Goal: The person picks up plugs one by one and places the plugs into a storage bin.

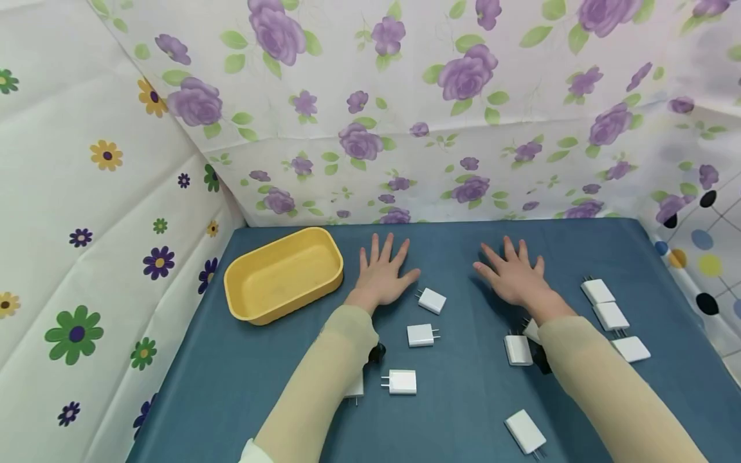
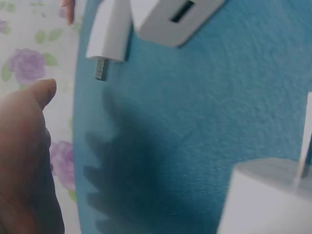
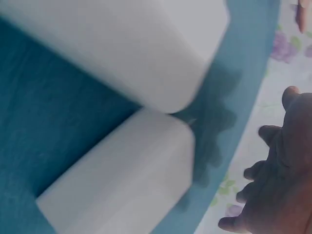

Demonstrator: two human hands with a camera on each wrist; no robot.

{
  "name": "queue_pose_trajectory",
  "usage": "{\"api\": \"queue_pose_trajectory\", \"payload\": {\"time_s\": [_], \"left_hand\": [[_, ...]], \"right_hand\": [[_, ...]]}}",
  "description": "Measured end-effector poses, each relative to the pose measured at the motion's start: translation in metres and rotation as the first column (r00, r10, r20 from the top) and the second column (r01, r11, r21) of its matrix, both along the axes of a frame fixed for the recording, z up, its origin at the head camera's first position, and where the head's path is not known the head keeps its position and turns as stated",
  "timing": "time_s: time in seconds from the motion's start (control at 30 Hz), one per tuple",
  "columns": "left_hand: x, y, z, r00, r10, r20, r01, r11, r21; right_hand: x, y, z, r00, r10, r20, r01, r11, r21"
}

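Left grip (image 1: 381, 278) and right grip (image 1: 515, 278) splay their fingers (image 1: 374, 248); both forearms (image 1: 320, 379) extend forward.

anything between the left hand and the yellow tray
Only a narrow strip of bare blue table shows between the left hand and the yellow tray, seen in the head view.

On the blue rectangular cloth-topped table (image 1: 463, 411), I see a yellow oblong plastic tray (image 1: 283, 273) at far left, just left of the person's bare left hand (image 1: 381, 281). White block-shaped plastic chargers (image 1: 420, 335) lie in groups: four from that hand toward the near side, two just before the bare right hand (image 1: 515, 278), one nearer still, three farther right. Behind the table hangs a white purple-flowered sheet (image 1: 324, 122)
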State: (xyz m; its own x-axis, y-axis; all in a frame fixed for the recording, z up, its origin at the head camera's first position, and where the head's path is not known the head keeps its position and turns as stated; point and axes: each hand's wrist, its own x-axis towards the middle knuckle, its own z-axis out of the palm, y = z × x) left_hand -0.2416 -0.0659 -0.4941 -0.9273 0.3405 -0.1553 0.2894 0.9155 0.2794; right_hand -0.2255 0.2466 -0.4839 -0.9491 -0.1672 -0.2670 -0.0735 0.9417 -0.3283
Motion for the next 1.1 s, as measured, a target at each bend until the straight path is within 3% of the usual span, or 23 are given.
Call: {"api": "queue_pose_trajectory", "payload": {"time_s": [0.17,0.3,0.43,0.6,0.77,0.87,0.93,1.0,1.1], "left_hand": [[0.006,-0.003,0.008,1.000,-0.027,-0.002,0.027,0.993,0.116],[0.017,-0.010,0.018,0.999,-0.051,0.003,0.049,0.966,0.254],[0.029,-0.026,0.032,0.997,-0.059,-0.047,0.071,0.938,0.338],[0.049,-0.068,0.050,0.992,-0.016,-0.127,0.069,0.901,0.429],[0.064,-0.128,0.057,0.971,0.138,-0.194,-0.027,0.873,0.487],[0.073,-0.164,0.056,0.936,0.250,-0.246,-0.080,0.835,0.544],[0.081,-0.184,0.053,0.900,0.336,-0.277,-0.124,0.809,0.575],[0.090,-0.201,0.049,0.846,0.432,-0.313,-0.180,0.784,0.595],[0.102,-0.219,0.041,0.741,0.579,-0.341,-0.309,0.744,0.593]], "right_hand": [[0.006,-0.002,0.010,1.000,0.015,0.015,-0.014,0.997,-0.070],[0.014,-0.002,0.014,0.999,0.033,-0.001,-0.033,0.990,-0.137],[0.023,-0.001,0.022,0.999,0.049,-0.020,-0.052,0.978,-0.201],[0.039,0.005,0.032,0.998,0.055,-0.006,-0.054,0.957,-0.285],[0.050,0.017,0.033,0.998,0.056,-0.013,-0.057,0.944,-0.326],[0.054,0.023,0.033,0.997,0.066,-0.031,-0.073,0.943,-0.325],[0.056,0.027,0.033,0.996,0.073,-0.047,-0.085,0.944,-0.318],[0.058,0.031,0.034,0.995,0.077,-0.061,-0.092,0.946,-0.310],[0.060,0.035,0.034,0.994,0.074,-0.074,-0.094,0.943,-0.319]]}}
